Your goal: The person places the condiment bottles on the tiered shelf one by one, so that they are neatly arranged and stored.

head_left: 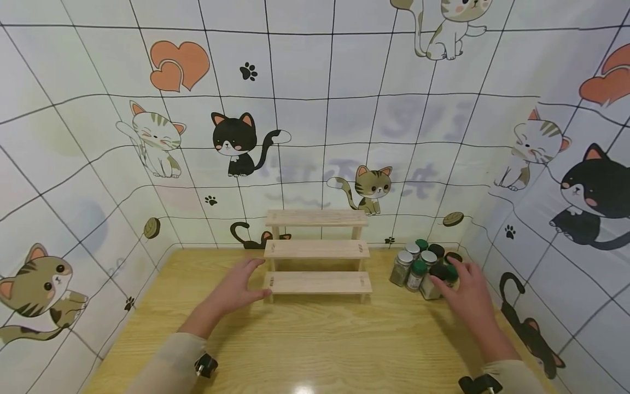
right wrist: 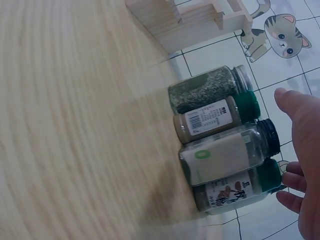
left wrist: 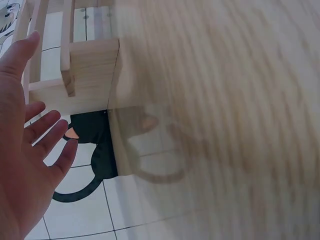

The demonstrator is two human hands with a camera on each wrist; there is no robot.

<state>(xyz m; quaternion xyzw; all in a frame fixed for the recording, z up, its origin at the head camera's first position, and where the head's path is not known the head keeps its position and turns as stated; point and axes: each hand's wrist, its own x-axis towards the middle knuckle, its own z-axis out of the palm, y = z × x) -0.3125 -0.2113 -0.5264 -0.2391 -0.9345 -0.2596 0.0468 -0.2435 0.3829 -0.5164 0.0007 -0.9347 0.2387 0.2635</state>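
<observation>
A three-tier wooden rack (head_left: pixel 317 250) stands against the back of the table. My left hand (head_left: pixel 238 284) is at its left side, fingers spread and thumb beside the lowest step; whether they touch is unclear. To the rack's right, several spice jars stand in a tight cluster. At its front are a silver-lidded herb jar (right wrist: pixel 202 91), a green-lidded jar (right wrist: pixel 210 120) and a black-lidded jar (right wrist: pixel 222 155). Over the cluster's right side hovers my right hand (head_left: pixel 470 293), thumb and fingers apart. Its lower fingers are close to another green-lidded jar (right wrist: pixel 232 192); contact cannot be told.
A cloth backdrop (head_left: pixel 300 65) with grid lines and printed cats encloses the back and both sides. The wood-grain tabletop (head_left: pixel 315 334) stretches in front of the rack. Dark straps with small devices sit on both wrists.
</observation>
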